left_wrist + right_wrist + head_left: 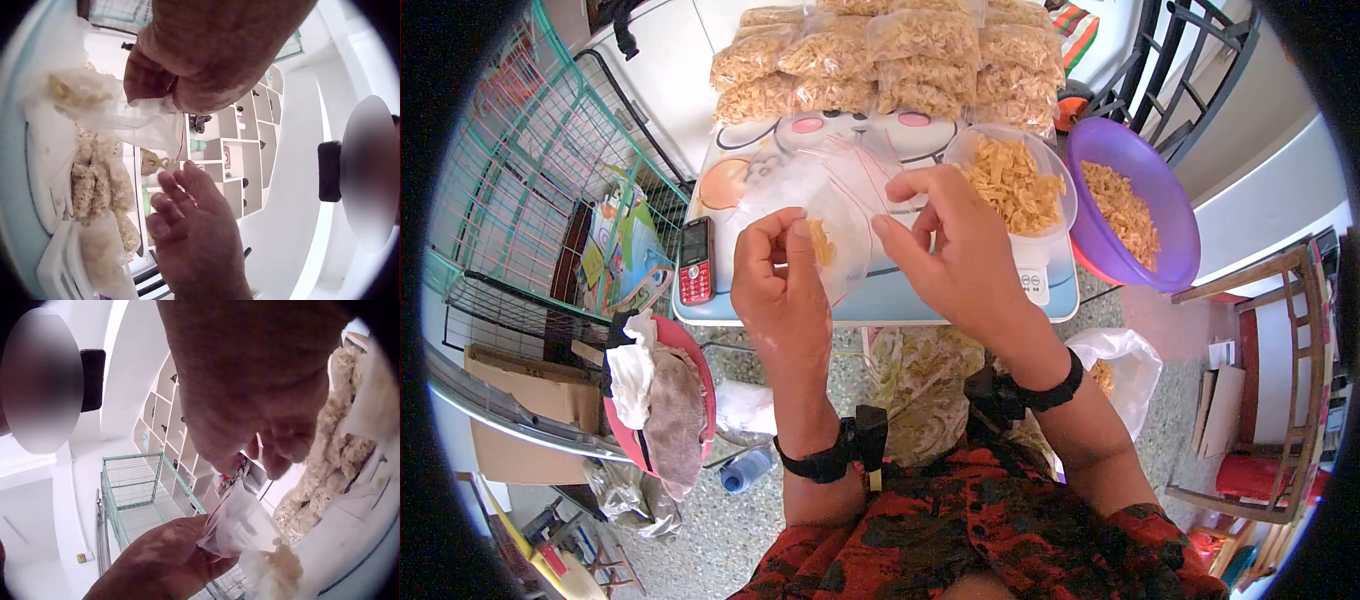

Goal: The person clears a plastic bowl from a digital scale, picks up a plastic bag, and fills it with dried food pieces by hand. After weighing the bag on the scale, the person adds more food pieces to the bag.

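Note:
My left hand (780,270) pinches the edge of a clear bag (852,262) between thumb and fingers. A small amount of yellow dried strips (824,243) lies inside. In the left wrist view the bag (144,128) hangs from that hand (206,62), its red-lined edge facing my right hand (200,244). My right hand (960,250) is beside that edge, thumb and forefinger apart; contact with the bag is unclear. In the right wrist view the bag (240,519) is below my right fingers, gripped by my left hand (162,559). More flat bags (785,185) lie behind it.
Filled bags (925,40) are stacked at the table's back. A white tub of strips (1012,185) stands on a scale (1032,283) at right, beside a purple basin (1183,215). A red phone (697,262) lies at the left edge.

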Demonstrator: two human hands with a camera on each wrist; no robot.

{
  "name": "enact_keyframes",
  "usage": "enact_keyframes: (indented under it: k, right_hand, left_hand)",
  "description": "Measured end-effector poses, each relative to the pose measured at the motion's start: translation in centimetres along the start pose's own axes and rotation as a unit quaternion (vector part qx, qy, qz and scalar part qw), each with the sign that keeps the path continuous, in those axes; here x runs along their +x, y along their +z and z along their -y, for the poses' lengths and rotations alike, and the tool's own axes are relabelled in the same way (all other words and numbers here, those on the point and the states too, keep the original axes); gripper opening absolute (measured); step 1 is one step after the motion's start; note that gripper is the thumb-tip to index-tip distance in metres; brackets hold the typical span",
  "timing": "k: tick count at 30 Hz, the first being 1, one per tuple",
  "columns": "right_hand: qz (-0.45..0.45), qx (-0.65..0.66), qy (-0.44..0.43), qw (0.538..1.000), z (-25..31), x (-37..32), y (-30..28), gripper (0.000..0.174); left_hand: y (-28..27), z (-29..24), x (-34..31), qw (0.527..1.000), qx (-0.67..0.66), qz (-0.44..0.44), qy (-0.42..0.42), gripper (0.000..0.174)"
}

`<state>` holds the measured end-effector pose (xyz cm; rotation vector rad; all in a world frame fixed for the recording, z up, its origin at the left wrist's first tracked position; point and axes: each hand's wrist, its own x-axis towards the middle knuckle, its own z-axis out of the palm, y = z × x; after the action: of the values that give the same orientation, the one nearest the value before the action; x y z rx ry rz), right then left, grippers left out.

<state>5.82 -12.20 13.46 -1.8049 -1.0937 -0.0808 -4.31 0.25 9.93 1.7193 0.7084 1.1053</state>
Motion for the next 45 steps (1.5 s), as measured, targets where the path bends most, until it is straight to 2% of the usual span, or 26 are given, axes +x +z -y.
enact_keyframes:
  k: [1, 4, 6, 9, 10, 13, 14, 16, 18, 19, 20, 22, 27, 28, 31, 34, 40, 45]
  right_hand:
    - [-0.010, -0.030, -0.063, 0.998, 0.0, -0.2, -0.3, 0.021]
    - [0.093, -0.125, -0.220, 0.963, 0.0, -1.2, -0.5, 0.024]
    - [0.154, -0.200, -0.193, 0.948, -0.1, -1.7, -0.3, 0.026]
    - [0.231, -0.241, -0.143, 0.932, -0.6, -1.7, -0.5, 0.025]
    - [0.253, -0.244, -0.125, 0.928, -0.8, -1.5, -0.8, 0.024]
    - [0.201, -0.117, -0.147, 0.962, -1.3, -2.1, -0.1, 0.025]
    - [0.171, -0.088, -0.152, 0.970, -1.4, -2.0, -0.4, 0.025]
    - [0.114, -0.029, -0.164, 0.979, -1.2, -1.4, -1.1, 0.026]
    - [0.051, -0.041, -0.110, 0.992, -2.7, -0.5, -3.3, 0.025]
    - [0.041, -0.077, -0.018, 0.996, -2.8, -0.2, -5.1, 0.020]
    - [0.010, -0.118, 0.004, 0.993, -3.8, 0.2, -6.5, 0.020]
    - [-0.015, -0.176, 0.092, 0.980, -5.0, 0.7, -9.4, 0.027]
    - [-0.022, -0.262, 0.080, 0.962, -9.2, 1.5, -11.0, 0.037]
    - [-0.020, -0.274, 0.072, 0.959, -9.6, 1.7, -11.0, 0.039]
    - [0.049, -0.278, 0.124, 0.951, -9.4, 2.6, -10.6, 0.046]
    - [0.053, -0.318, 0.152, 0.934, -9.9, 3.6, -9.3, 0.049]
    - [0.075, -0.317, 0.137, 0.936, -11.9, 4.2, -8.2, 0.048]
    - [0.041, -0.322, 0.081, 0.942, -12.6, 3.9, -7.8, 0.039]
  left_hand:
    - [0.1, 0.2, 0.0, 1.000, 0.001, 0.002, -0.002, 0.016]
    - [0.5, 0.3, -0.1, 1.000, 0.007, 0.007, 0.003, 0.017]
    - [0.8, -0.1, -0.1, 1.000, 0.012, 0.007, 0.021, 0.018]
    - [0.2, -1.6, 0.1, 0.997, 0.044, -0.017, -0.054, 0.014]
    - [-0.2, -1.6, 0.2, 0.997, 0.033, -0.029, -0.068, 0.019]
    - [-0.5, -0.7, 0.5, 0.995, 0.041, -0.049, -0.071, 0.019]
    - [-0.4, -0.5, 0.6, 0.997, 0.034, -0.059, -0.022, 0.019]
    - [-0.9, -0.5, 0.8, 0.996, 0.061, -0.065, -0.010, 0.019]
    - [-1.6, 0.3, 1.3, 0.996, 0.038, -0.083, -0.004, 0.019]
    - [-1.9, 0.6, 1.5, 0.996, 0.016, -0.091, -0.001, 0.020]
    - [-2.1, 0.8, 1.6, 0.995, -0.005, -0.099, 0.003, 0.020]
    - [-2.0, 0.7, 1.6, 0.995, -0.023, -0.096, 0.007, 0.019]
    - [0.4, -0.3, 0.4, 1.000, 0.014, 0.001, 0.004, 0.016]
    - [0.8, 0.1, 0.3, 1.000, 0.001, 0.017, -0.022, 0.017]
    - [1.6, -0.4, 0.1, 0.997, -0.028, 0.033, -0.059, 0.017]
    - [1.8, -0.6, 0.1, 0.998, -0.011, 0.042, -0.044, 0.018]
    - [2.1, -0.9, 0.1, 0.997, -0.021, 0.053, -0.057, 0.019]
    - [2.0, -1.0, 0.1, 0.994, -0.031, 0.065, -0.080, 0.020]
